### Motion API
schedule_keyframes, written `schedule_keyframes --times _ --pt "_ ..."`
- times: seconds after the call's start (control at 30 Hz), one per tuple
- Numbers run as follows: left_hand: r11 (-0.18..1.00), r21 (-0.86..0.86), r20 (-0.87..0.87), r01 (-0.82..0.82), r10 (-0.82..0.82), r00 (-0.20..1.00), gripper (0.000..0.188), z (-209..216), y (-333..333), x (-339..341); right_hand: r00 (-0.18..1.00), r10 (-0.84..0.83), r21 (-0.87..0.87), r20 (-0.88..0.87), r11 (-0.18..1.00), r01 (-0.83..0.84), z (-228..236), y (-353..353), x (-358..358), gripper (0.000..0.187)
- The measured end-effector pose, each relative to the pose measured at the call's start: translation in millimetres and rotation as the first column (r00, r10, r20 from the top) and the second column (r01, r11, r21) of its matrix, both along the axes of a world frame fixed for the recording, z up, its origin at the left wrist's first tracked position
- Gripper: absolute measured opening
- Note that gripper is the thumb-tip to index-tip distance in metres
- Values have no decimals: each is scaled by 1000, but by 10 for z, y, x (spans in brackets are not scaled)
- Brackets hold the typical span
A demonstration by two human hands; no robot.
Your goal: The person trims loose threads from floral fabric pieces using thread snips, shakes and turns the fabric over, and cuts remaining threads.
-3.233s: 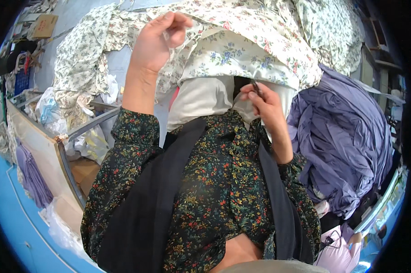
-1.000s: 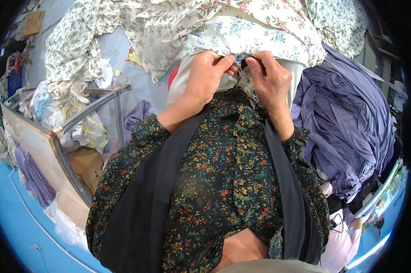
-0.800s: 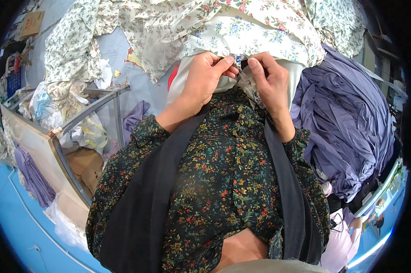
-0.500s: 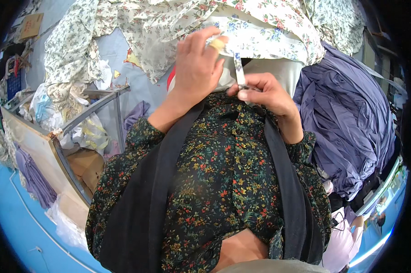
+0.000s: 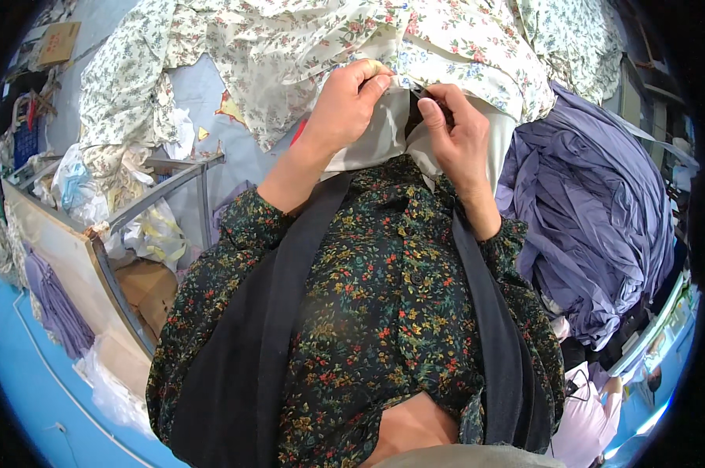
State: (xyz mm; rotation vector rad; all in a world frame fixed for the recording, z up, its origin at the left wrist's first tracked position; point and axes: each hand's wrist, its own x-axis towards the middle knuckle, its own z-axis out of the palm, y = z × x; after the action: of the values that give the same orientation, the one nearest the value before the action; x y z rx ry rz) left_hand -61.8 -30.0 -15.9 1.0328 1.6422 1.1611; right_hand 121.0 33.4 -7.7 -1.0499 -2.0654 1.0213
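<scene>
My left hand (image 5: 341,108) is closed, thumb and forefinger pinching the near edge of a white floral fabric (image 5: 446,69). A bit of yellow wrapping shows on one of its fingers. Close beside it on the right, my right hand (image 5: 458,132) is closed too, at the same edge. A small dark pointed tool (image 5: 417,91) pokes out between its thumb and forefinger; most of it is hidden by the fingers. Below the hands, plain pale cloth (image 5: 380,139) covers my lap.
More floral fabric (image 5: 126,70) spreads over the grey table (image 5: 200,82). A big heap of purple cloth (image 5: 594,210) lies at the right. At the left stands a metal-framed bin (image 5: 161,195) with plastic bags and scraps. A person in pink (image 5: 590,413) is at the lower right.
My right hand has moved up to the fabric edge, and the narrow floral strip hanging near it no longer shows. My left hand has come down slightly and closed into a pinch.
</scene>
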Motion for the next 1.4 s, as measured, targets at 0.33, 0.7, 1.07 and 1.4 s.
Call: schedule_keyframes --times 0.33,0.7,1.07,1.4 --pt "998 58 33 -12 10 999 20 -76 -19 21 995 88 101 45 991 -93 10 -28 25 17" --pt "997 -26 386 -72 77 919 17 -101 -15 89 996 -61 242 59 969 45 -96 -31 25 15" --pt "992 -90 572 -89 124 811 15 -111 -14 121 1000 -19 309 -7 951 20 -126 -1 -5 11" --pt "995 -79 502 -60 92 860 13 -104 -30 127 996 43 259 -81 966 -21 -91 -16 -62 12"
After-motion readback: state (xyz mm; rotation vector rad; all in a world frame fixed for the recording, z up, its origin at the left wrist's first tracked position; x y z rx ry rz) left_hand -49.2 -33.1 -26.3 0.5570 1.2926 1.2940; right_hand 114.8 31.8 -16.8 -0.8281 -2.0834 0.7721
